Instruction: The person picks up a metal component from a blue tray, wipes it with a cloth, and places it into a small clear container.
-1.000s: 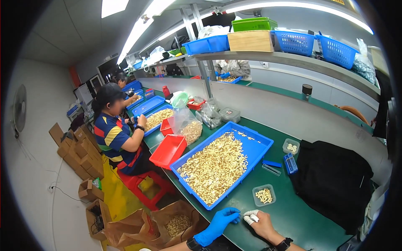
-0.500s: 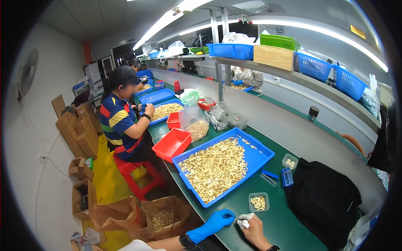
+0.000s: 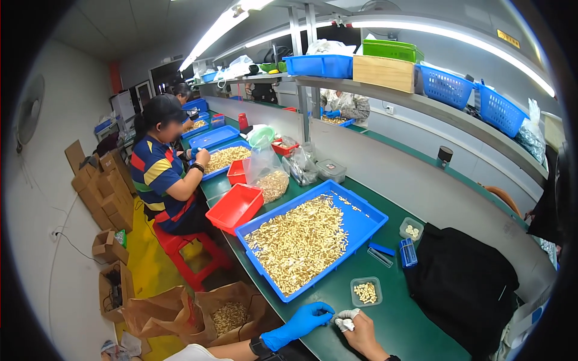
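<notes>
My left hand [image 3: 306, 322], in a blue glove, is closed with thumb and fingertips pinched over the near edge of the green bench. Close beside it is my right hand [image 3: 360, 334], white covers on its fingertips, its fingers curled in. Whatever sits between the fingertips of either hand is too small to make out. Just beyond the hands stands a small clear tub [image 3: 366, 302] with some brass-coloured pieces [image 3: 365, 292]. Farther off, a large blue tray [image 3: 368, 224] carries a heap of similar small brass pieces [image 3: 298, 237].
On the right lie a black garment [image 3: 460, 283], a blue case [image 3: 407, 253] and a tub of pale round parts [image 3: 412, 229]. Beyond the tray's left side sit a red bin [image 3: 236, 207] and a clear bag [image 3: 269, 180]. A co-worker [image 3: 161, 162] sits farther left. A paper sack [image 3: 159, 313] stands below the bench edge.
The whole view has shifted slightly, so the scene sits a little farther left. Both hands stay close together with fingers still pinched; no object has visibly been moved.
</notes>
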Demonstrator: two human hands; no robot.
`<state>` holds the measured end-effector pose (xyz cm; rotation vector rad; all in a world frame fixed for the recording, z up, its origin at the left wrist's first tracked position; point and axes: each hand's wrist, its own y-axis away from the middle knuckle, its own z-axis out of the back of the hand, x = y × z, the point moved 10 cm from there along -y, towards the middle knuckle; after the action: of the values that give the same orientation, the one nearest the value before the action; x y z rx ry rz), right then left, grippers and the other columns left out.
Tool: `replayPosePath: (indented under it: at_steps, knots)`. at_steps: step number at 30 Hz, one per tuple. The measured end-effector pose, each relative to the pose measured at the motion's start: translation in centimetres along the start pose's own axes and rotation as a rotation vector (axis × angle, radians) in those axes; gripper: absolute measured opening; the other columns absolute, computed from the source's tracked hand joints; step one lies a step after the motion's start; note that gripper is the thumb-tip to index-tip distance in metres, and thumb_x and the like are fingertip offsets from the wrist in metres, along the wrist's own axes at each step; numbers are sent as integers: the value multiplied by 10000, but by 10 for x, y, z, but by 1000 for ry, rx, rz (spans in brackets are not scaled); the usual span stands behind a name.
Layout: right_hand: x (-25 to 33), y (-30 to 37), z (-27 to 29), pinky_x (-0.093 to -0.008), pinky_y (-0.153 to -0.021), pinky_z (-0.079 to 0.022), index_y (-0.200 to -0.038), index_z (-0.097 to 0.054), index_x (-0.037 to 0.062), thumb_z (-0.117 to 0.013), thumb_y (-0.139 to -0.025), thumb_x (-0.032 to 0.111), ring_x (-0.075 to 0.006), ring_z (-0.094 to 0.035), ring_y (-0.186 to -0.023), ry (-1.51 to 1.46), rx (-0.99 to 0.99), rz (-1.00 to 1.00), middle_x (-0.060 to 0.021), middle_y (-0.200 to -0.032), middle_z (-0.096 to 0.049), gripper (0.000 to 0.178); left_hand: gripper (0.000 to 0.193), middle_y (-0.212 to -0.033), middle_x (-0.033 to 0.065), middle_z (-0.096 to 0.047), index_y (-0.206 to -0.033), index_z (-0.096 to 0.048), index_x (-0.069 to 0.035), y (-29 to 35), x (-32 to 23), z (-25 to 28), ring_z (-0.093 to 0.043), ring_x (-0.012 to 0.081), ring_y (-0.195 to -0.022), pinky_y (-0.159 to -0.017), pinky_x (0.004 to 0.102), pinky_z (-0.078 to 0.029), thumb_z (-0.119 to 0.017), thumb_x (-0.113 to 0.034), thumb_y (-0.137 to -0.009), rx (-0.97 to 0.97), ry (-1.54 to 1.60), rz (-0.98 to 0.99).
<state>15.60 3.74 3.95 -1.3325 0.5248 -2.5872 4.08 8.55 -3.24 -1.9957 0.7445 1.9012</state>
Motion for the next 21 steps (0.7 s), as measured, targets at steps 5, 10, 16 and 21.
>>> replayPosePath:
  at_steps: [5,10,16,21]
  knots:
    - [19,0,10,-342,-576,-472,-839,-635,73,-693,-689,85,-269,-586,-669,36,-90,84,-92,-765,-586,161,177,-819,65,-607,-978,-575,14,2,7,3,-573,114,-726,-686,237,-467,-579,-111,-853,-3,64,87]
    - [20,0,13,-339,-567,-471,-834,-635,77,-703,-680,86,-261,-581,-673,84,-100,115,-84,-767,-581,169,182,-817,69,-614,-971,-573,20,5,16,-2,-576,117,-721,-680,236,-470,-584,-115,-849,-29,278,175]
    - [25,1,13,-354,-601,-462,-890,-616,55,-615,-770,67,-313,-578,-683,33,-71,125,-123,-761,-587,121,198,-787,58,-609,-1003,-575,3,5,10,-4,-571,102,-705,-643,222,-465,-572,-130,-855,-31,187,86]
    - [1,6,1,-365,-630,-463,-878,-614,46,-612,-768,56,-349,-567,-709,25,29,9,-139,-792,-584,110,193,-829,71,-610,-1001,-565,26,3,7,-3,-571,106,-741,-705,240,-473,-572,-103,-858,-18,18,46]
